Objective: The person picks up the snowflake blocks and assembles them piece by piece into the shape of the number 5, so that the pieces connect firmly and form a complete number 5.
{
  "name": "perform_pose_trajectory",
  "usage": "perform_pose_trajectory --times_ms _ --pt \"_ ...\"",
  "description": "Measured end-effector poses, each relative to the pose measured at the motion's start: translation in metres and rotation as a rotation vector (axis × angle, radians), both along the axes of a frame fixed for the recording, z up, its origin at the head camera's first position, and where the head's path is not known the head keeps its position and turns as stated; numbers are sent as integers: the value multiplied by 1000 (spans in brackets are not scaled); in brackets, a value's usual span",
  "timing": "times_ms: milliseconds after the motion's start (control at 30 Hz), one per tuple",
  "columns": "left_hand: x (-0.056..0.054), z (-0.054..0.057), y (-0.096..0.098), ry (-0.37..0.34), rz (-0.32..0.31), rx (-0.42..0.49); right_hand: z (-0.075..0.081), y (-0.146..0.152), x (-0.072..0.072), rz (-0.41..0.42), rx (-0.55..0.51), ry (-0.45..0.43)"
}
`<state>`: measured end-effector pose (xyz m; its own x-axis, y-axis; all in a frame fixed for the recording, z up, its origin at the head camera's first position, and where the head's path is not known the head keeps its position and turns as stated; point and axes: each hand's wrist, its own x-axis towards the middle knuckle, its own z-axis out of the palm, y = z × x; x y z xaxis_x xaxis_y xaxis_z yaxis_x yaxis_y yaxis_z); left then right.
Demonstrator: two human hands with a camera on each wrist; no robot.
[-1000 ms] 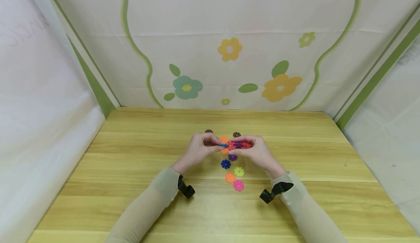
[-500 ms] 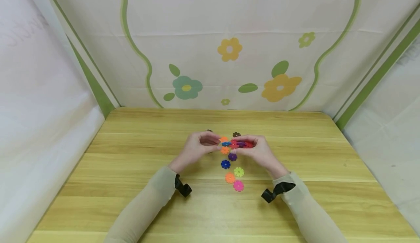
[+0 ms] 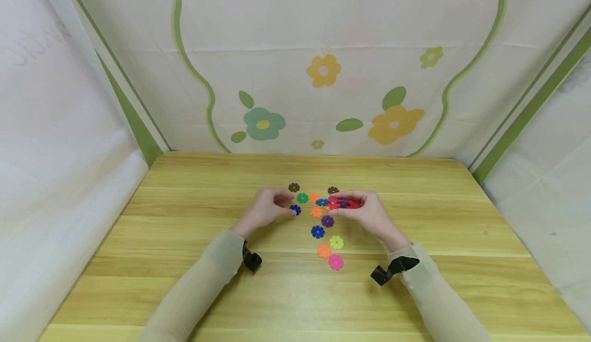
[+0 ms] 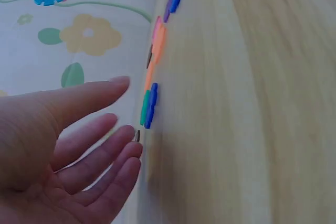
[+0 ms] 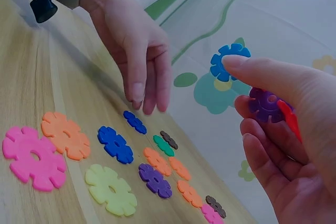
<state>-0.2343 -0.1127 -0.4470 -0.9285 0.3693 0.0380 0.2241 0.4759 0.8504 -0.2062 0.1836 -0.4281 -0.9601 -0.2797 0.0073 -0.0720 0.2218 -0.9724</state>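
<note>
My right hand [image 3: 369, 214] grips a short chain of notched plastic snowflake discs above the table. At the chain's left end is a blue disc [image 5: 216, 67]; a purple disc [image 5: 261, 104] and red ones follow, partly hidden by the fingers. My left hand [image 3: 262, 211] holds nothing, its thumb and fingers apart in the left wrist view. It hovers low beside a dark blue disc [image 3: 296, 210] on the table. Just past its fingertips lie a green disc [image 3: 302, 198] and a brown disc [image 3: 294, 187].
Loose discs lie flat on the wooden table [image 3: 184, 260]: several orange ones, a purple disc [image 3: 328, 221], another dark blue disc [image 3: 317, 232], a yellow-green disc [image 3: 336, 242] and a pink disc [image 3: 336, 262]. A second brown disc [image 3: 333, 190] lies behind the right hand. Printed cloth walls surround the table.
My left hand has let go of the blue end of the chain and moved left, uncovering the green and dark blue discs. The right hand has shifted slightly right with the chain.
</note>
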Motion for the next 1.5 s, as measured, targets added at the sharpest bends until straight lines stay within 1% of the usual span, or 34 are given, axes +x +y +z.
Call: perform_pose_trajectory --times_ms 133,267,400,667,867,1000,1100,1333,1500 --pt "-3 -2 3 -14 6 -63 -1 1 0 10 -4 14" --pt "-5 -2 7 -41 -1 -106 -1 1 1 14 -9 24" --pt "-7 -2 9 -55 -4 -133 0 0 2 14 -14 25" --pt "-8 -3 12 -72 20 -159 -1 0 2 16 -17 23" --pt "-9 -4 11 -62 8 -109 -1 1 2 12 -8 20" --pt "-10 -7 8 -57 3 -56 -1 1 2 10 -2 24" --pt "-8 -7 5 -50 -2 -17 -2 1 1 7 -3 29" --pt "0 0 5 -59 13 56 -3 2 0 1 14 55" --pt "7 7 8 -66 39 99 -3 2 -1 0 26 64"
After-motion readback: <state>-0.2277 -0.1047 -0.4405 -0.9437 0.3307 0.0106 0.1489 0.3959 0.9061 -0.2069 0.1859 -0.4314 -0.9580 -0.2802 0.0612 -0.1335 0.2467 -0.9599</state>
